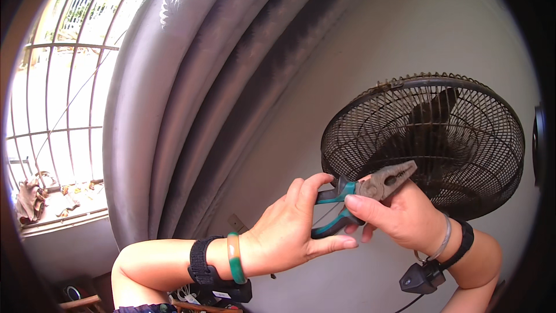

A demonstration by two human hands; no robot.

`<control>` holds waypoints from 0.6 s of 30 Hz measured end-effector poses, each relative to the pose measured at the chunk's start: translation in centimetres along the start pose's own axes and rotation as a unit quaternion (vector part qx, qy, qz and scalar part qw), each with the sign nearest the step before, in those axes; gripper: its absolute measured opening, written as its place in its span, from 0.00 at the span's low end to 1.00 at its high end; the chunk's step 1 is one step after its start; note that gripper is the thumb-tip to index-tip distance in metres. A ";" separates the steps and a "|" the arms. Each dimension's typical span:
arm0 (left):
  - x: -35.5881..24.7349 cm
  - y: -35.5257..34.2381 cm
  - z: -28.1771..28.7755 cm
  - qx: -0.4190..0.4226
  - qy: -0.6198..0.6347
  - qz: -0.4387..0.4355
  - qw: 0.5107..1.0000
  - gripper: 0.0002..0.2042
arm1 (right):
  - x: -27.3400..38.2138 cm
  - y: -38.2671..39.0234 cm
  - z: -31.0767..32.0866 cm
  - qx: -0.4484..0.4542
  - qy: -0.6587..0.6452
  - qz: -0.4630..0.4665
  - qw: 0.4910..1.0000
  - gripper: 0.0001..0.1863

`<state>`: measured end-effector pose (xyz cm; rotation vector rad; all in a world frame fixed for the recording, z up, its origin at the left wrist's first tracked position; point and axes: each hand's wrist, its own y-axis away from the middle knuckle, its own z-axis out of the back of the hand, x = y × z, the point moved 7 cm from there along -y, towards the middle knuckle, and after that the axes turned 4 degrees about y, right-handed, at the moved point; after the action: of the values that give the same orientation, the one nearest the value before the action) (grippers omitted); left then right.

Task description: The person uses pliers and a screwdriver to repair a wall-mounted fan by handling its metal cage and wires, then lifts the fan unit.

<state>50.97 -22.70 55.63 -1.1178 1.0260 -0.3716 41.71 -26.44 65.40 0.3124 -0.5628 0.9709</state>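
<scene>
You have the combination pliers (379, 186) between your two hands, right of centre in the lower half of the frame, with the metal head pointing up and right. Your right hand (412, 215) is closed on them, thumb pressed over the front near the pivot and fingers passing behind, a grip that probably steadies the head. Your left hand (284, 226) is part open: its fingers reach the upper handle (347, 187), while its thumb stands out beneath the lower handle (336, 226), likely leaving room for the handles to sit spread. The pliers thus lie just right of your left palm and up-left of your right one. Their head overlaps the fan (428, 110) at the right of the frame; whether it touches the guard, you cannot tell from this view.
</scene>
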 end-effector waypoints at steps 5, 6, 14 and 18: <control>0.1 -0.2 1.5 -0.021 -0.061 -0.064 0.996 0.34 | -1.2 -0.1 -0.4 0.021 -0.081 -0.002 0.996 0.11; 0.5 -0.4 2.1 -0.025 -0.084 -0.076 0.993 0.33 | -1.1 -0.1 -0.6 0.040 -0.080 -0.010 0.996 0.11; -1.7 0.6 3.3 -0.126 -0.117 -0.140 0.975 0.39 | -0.6 -1.5 -1.0 -0.027 -0.114 0.024 0.993 0.14; -2.0 1.1 2.9 -0.114 -0.260 -0.120 0.951 0.32 | 0.2 -1.7 -0.3 -0.044 -0.114 0.035 0.992 0.16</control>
<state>52.06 -19.23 55.87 -1.4593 0.4728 -0.1345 43.31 -27.04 65.26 0.3279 -0.8280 0.9811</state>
